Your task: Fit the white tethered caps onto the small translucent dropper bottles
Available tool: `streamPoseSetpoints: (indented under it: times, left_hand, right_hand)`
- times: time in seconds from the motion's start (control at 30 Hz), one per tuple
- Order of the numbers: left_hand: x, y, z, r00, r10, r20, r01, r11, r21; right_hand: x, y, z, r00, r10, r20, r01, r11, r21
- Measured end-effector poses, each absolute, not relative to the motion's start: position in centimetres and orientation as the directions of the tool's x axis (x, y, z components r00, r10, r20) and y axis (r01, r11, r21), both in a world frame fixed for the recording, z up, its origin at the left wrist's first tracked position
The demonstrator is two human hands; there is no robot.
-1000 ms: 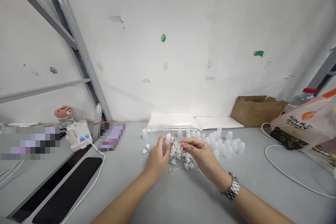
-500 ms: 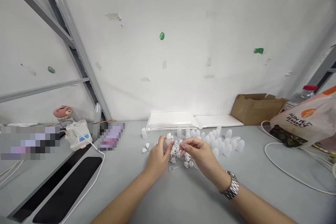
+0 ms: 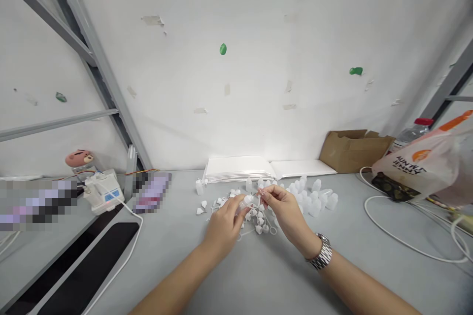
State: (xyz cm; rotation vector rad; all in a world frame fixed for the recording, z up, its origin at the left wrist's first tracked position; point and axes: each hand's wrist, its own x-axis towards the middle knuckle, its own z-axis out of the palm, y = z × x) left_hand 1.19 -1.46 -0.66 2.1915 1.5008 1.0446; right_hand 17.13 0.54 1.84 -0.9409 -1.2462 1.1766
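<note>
My left hand [image 3: 226, 221] is closed around a small translucent white bottle [image 3: 247, 201], its top toward my right hand. The fingers of my right hand [image 3: 278, 202] pinch a thin white strap or ring piece beside the bottle's top; its exact shape is too small to tell. Under and between both hands lies a pile of white caps with ring straps [image 3: 259, 221]. Several translucent bottles [image 3: 314, 204] stand and lie to the right of my right hand. One more bottle [image 3: 199, 187] stands at the left, with loose caps [image 3: 201, 208] in front of it.
White sheets [image 3: 238, 167] are stacked by the wall, near a cardboard box [image 3: 354, 150]. A plastic bag [image 3: 417, 170], a red-capped bottle [image 3: 416, 133] and white cables [image 3: 388, 248] are at the right. A white power adapter [image 3: 103, 192] and a black phone-like slab [image 3: 92, 261] are at the left.
The view has shifted slightly. The bottle in my left hand is now tilted toward my right hand, which has moved a little up and holds a thin white piece by the bottle's top.
</note>
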Motion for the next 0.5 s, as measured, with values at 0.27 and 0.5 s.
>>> streamPoseSetpoints:
  times: [0.27,0.5]
  left_hand:
    - [1.15,-1.36,-0.55,0.222,0.883,0.414,0.719,-0.435,0.543]
    - [1.19,-1.35,-0.68,0.236,0.87,0.433,0.729,-0.453,0.513]
  right_hand:
    - [17.23,0.59,1.82,-0.05,0.983,0.175,-0.131,0.167,-0.977]
    - [17.12,0.61,1.68,-0.067,0.983,0.169,-0.125,0.159,-0.979]
